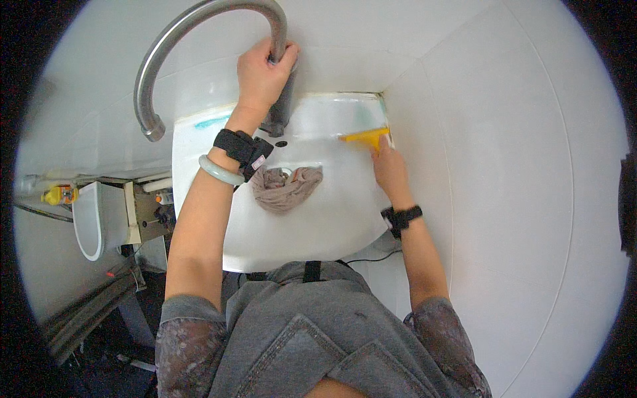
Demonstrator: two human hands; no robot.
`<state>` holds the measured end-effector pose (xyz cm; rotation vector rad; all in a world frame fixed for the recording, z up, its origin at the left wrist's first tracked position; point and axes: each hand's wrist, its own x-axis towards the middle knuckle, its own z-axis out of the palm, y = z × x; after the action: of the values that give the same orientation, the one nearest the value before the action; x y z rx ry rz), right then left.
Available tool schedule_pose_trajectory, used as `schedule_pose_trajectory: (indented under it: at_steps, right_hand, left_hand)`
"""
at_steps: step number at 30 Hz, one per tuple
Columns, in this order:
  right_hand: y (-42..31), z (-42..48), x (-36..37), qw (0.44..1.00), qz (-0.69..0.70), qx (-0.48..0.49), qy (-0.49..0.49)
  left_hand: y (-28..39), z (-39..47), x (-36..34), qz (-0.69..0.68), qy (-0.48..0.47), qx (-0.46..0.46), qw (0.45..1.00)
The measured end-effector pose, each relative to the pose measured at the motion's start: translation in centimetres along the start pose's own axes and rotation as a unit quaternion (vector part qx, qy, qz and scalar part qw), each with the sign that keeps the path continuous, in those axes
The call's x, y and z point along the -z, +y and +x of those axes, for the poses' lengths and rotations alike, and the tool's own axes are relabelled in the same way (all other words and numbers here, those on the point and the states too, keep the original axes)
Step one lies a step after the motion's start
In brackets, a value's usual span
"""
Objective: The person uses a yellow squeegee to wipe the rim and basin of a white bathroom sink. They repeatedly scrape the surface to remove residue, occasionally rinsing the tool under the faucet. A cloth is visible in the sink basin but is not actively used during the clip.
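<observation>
My left hand (266, 74) is closed around the base of the curved metal spout of a faucet (147, 74), above its dark body at the back of a white washbasin (308, 229). In my right hand (390, 166) is the handle of a yellow squeegee (366, 135), a little blurred, its wide head at the basin's right rear ledge. A bunched grey-brown cloth (288, 191) lies in the bowl, close to the wrist of my left arm. Blue-green smears (211, 122) mark the rear ledge on the left, with a fainter green patch at the right.
White walls (497, 149) close in behind and to the right of the basin. At left stand a white oval-rimmed container (89, 224) and a yellow bottle (60, 195). A dark cable (371, 259) runs below the basin's front edge.
</observation>
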<state>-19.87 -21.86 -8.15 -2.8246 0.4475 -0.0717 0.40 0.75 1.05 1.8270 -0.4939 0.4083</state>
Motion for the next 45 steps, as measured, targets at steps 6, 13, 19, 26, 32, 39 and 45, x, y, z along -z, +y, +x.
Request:
schedule_pose_trajectory:
  at_steps: [6,13,19,26,32,39,45]
  right_hand:
    - [-0.1,0.1,-0.6,0.998,-0.032,-0.002,-0.053]
    - [0.2,1.7,-0.6,0.999,-0.029,-0.007,-0.012]
    - [1.1,1.1,-1.2,0.999,-0.050,-0.013,-0.004]
    - [-1.2,2.3,-2.2,0.997,-0.028,-0.025,-0.063]
    - [-4.2,4.1,-3.0,0.999,0.007,0.045,-0.017]
    - [-5.5,7.5,-4.8,0.999,-0.015,0.028,0.018]
    - [-6.7,8.2,-3.3,0.997,-0.044,0.051,0.033]
  left_hand:
    - [-1.1,0.0,-0.4,0.003,0.012,-0.029,1.000]
    - [-0.6,0.1,-0.4,-0.005,0.011,-0.020,1.000]
    - [-0.1,0.0,0.0,0.007,0.007,-0.014,1.000]
    - [-1.3,0.0,-0.5,0.027,0.025,-0.037,0.999]
    - [-1.3,0.0,-0.3,-0.001,0.006,-0.038,0.999]
    - [-1.1,0.2,-0.8,0.001,0.019,-0.040,0.999]
    - [-0.6,0.1,-0.3,0.008,0.003,-0.018,1.000]
